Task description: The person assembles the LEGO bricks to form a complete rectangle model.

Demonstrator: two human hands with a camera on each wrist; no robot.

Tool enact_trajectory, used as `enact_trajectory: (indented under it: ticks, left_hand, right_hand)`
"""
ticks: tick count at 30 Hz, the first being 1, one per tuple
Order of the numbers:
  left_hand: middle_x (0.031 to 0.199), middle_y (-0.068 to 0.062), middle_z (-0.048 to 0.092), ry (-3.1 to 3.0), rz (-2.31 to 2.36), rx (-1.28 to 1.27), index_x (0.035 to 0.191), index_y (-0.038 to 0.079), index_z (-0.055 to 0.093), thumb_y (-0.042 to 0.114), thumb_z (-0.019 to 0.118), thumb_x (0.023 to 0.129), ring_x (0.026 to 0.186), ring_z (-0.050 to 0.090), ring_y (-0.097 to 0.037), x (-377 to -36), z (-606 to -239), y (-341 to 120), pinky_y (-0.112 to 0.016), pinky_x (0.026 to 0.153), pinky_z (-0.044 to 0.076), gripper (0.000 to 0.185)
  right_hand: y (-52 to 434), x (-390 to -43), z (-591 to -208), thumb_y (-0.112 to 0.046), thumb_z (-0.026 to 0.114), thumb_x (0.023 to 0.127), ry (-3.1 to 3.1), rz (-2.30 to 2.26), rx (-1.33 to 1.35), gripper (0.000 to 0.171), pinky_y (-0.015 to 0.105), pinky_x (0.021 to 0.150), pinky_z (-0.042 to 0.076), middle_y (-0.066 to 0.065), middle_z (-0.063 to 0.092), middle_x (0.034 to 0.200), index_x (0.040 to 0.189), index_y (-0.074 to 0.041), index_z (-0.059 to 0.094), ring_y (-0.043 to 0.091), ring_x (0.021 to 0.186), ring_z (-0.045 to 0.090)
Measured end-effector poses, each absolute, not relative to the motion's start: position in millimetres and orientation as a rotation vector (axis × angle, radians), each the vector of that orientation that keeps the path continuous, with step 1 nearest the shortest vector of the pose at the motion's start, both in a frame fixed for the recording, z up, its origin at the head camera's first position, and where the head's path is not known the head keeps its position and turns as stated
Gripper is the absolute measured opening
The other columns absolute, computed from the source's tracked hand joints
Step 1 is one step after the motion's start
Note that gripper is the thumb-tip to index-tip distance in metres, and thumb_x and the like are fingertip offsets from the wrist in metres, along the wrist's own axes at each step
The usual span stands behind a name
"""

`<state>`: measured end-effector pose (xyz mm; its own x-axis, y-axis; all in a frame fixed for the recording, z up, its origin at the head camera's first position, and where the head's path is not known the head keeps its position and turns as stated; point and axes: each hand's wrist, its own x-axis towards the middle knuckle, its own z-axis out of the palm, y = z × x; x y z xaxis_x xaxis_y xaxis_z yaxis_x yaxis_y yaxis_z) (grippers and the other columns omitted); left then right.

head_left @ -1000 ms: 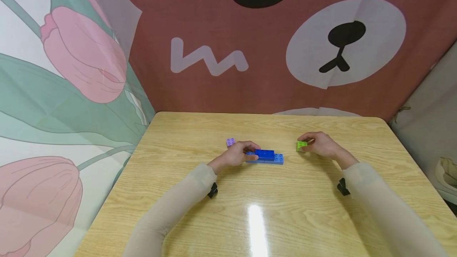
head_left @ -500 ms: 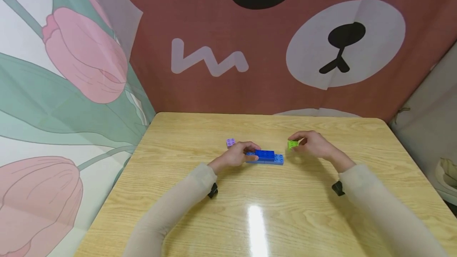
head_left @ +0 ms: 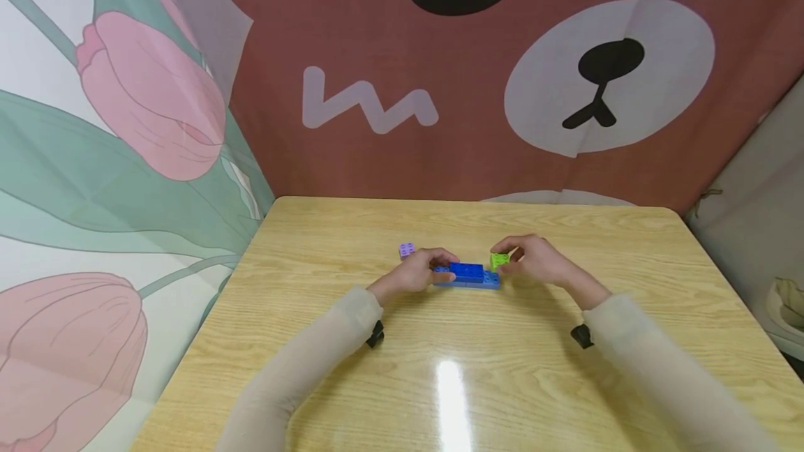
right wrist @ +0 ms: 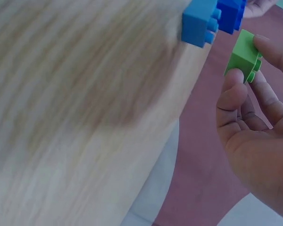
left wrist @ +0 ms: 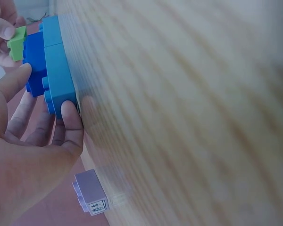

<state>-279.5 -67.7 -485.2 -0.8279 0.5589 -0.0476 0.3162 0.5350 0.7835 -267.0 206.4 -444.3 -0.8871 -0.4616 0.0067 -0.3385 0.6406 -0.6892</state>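
I see a wooden table [head_left: 326, 340] with a pale grain and a glossy top that throws back a bright streak of light near its front edge. Lying straight on it near the middle is a long light blue brick [head_left: 490, 280], with a darker blue brick [head_left: 466, 271] stacked on top of it. A small purple brick [head_left: 406, 250] sits on the wood by itself, a little to the left and farther back.

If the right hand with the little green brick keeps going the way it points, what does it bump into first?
Most likely the blue brick stack. The right hand pinches the green brick just right of the stack's right end, pointing left toward it. Depth is unclear, so it might pass just above.
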Motion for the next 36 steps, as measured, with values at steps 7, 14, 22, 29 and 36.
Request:
enact_trajectory:
  ticks: [7,14,22,29,36]
  left_hand:
    - [0.100,0.013,0.058,2.488,1.173,0.737,0.111,0.026,0.062,0.029,0.066,0.086,0.092,0.053,-0.006,-280,-485,-67,-0.021,0.081,0.043,0.026]
    - [0.100,0.012,0.059,2.493,1.168,0.754,0.112,0.024,0.062,0.028,0.065,0.086,0.092,0.054,-0.006,-280,-484,-66,-0.021,0.081,0.042,0.026]
    - [0.100,0.011,0.059,2.484,1.179,0.747,0.111,0.024,0.062,0.027,0.066,0.086,0.090,0.053,-0.006,-279,-483,-67,-0.021,0.080,0.043,0.025]
    - [0.100,0.010,0.059,2.480,1.184,0.758,0.112,0.022,0.062,0.026,0.066,0.086,0.091,0.053,-0.006,-277,-482,-67,-0.022,0.081,0.043,0.027]
    - [0.100,0.011,0.059,2.483,1.176,0.760,0.112,0.022,0.062,0.027,0.065,0.087,0.090,0.053,-0.006,-278,-483,-66,-0.022,0.080,0.043,0.026]
  right_hand:
    - [200,-267,-454,-0.022,0.075,0.079,2.660,-1.090,-0.681,0.038,0.032,0.064,0.048,0.002,0.062,0.104,0.113,-0.008,0.065,0.019,0.080,0.057]
    - [197,-266,-461,-0.022,0.075,0.079,2.636,-1.079,-0.665,0.035,0.032,0.060,0.048,0.001,0.061,0.102,0.112,-0.012,0.065,0.017,0.076,0.057]
    - [197,-265,-461,-0.021,0.072,0.083,2.637,-1.067,-0.660,0.031,0.033,0.060,0.048,0.001,0.063,0.101,0.112,-0.013,0.066,0.016,0.075,0.058]
    - [196,-263,-460,-0.022,0.073,0.081,2.630,-1.090,-0.625,0.031,0.034,0.064,0.047,0.001,0.065,0.098,0.110,-0.013,0.067,0.018,0.078,0.058]
    - [197,-263,-463,-0.023,0.073,0.081,2.620,-1.112,-0.602,0.030,0.035,0.064,0.047,-0.001,0.065,0.095,0.110,-0.016,0.068,0.017,0.077,0.058]
